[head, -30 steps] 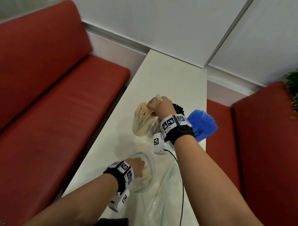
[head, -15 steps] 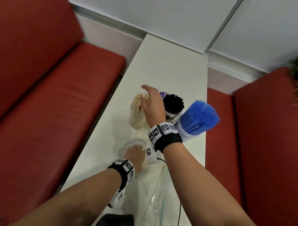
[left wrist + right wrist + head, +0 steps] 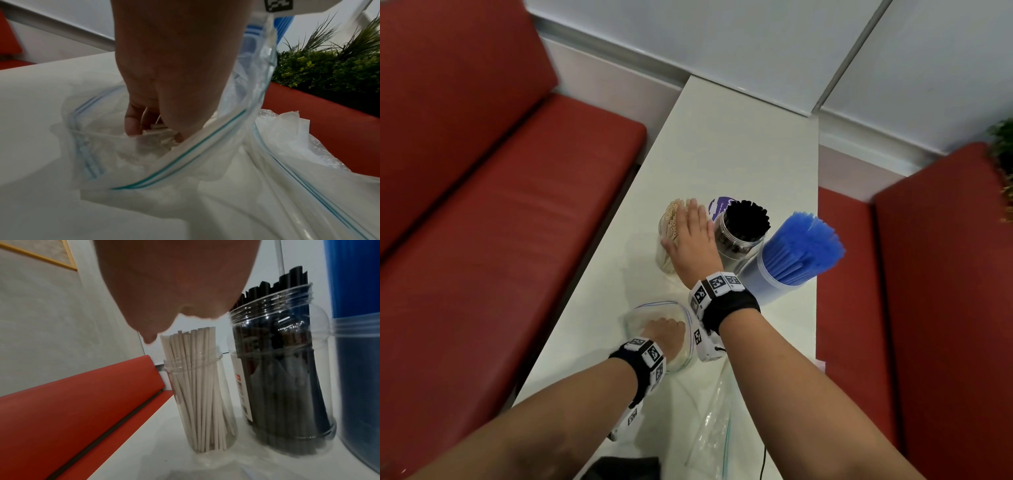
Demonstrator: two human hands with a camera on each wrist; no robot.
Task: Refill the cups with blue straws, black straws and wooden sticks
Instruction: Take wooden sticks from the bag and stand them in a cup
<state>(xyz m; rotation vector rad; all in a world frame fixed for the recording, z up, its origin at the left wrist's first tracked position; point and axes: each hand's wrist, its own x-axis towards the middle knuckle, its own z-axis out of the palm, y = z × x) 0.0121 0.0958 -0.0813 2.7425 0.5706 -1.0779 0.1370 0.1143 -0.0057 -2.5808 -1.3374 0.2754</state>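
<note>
A red bench seat (image 3: 517, 222) runs along the left of the narrow white desk (image 3: 739, 154). Nearest that side, the left hand (image 3: 664, 334) is plunged into the open mouth of a clear zip bag (image 3: 185, 162) lying on the desk, its fingers (image 3: 133, 123) curled round a small bunch of pale wooden sticks (image 3: 158, 129) inside the bag. Further along the desk stands a clear jar (image 3: 205, 402) packed with upright wooden sticks. The right hand (image 3: 695, 240) lies flat over their tips, fingers straight and together, gripping nothing; whether the palm touches the stick ends or hangs just above them I cannot tell. Just to the right of that jar, almost touching it, is a wider clear jar (image 3: 287, 386) full of black straws (image 3: 746, 219). Right again, near the desk's edge, a taller container (image 3: 767, 277) holds blue straws (image 3: 804, 243) that fan out and lean to the right. Beyond the desk on that side is another red seat (image 3: 945, 274), with green foliage (image 3: 329, 68) behind it.
</note>
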